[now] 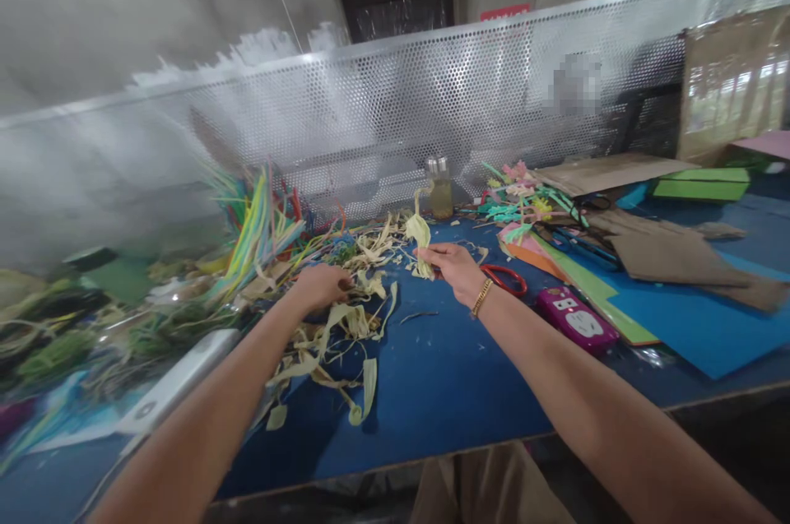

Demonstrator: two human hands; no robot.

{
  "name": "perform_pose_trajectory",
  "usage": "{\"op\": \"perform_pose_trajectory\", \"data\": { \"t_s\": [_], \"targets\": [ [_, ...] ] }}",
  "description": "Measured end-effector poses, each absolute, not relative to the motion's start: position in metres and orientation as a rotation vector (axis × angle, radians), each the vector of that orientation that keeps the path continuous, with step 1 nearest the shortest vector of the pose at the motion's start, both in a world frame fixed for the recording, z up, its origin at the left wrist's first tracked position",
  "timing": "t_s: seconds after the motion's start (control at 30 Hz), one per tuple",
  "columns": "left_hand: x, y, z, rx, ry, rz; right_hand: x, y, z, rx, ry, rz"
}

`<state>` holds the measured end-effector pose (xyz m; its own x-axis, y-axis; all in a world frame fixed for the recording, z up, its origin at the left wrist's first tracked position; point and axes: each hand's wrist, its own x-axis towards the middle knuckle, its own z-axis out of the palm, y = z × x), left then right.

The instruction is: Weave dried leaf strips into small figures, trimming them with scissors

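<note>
My right hand (453, 267) pinches a pale yellow husk piece (420, 238) and holds it upright above the blue table (444, 380). A gold bracelet sits on that wrist. My left hand (321, 287) is closed, knuckles up, on the pile of cut husk strips (336, 335) spread over the table; what its fingers grip is hidden. Red-handled scissors (507, 279) lie just right of my right hand.
Coloured strips (259, 232) stand in a bunch at the left. A small glass bottle (440, 188) stands by the perforated metal screen (395, 104). A purple power strip (575, 318), coloured paper sheets (679, 318), cardboard (666, 252) and paper flowers (524, 199) lie at the right.
</note>
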<state>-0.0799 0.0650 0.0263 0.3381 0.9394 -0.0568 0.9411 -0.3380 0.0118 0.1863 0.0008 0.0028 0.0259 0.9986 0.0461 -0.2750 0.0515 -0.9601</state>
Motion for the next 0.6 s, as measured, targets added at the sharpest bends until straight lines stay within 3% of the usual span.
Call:
{"op": "perform_pose_trajectory", "data": {
  "t_s": [0.23,0.6],
  "targets": [
    [-0.105,0.08,0.06,2.016,1.674,0.812,0.186,0.001,0.003,-0.974,-0.99,1.271],
    [-0.11,0.07,0.058,1.798,1.449,1.067,0.184,-0.001,0.004,-0.999,-1.003,1.275]
  ]
}}
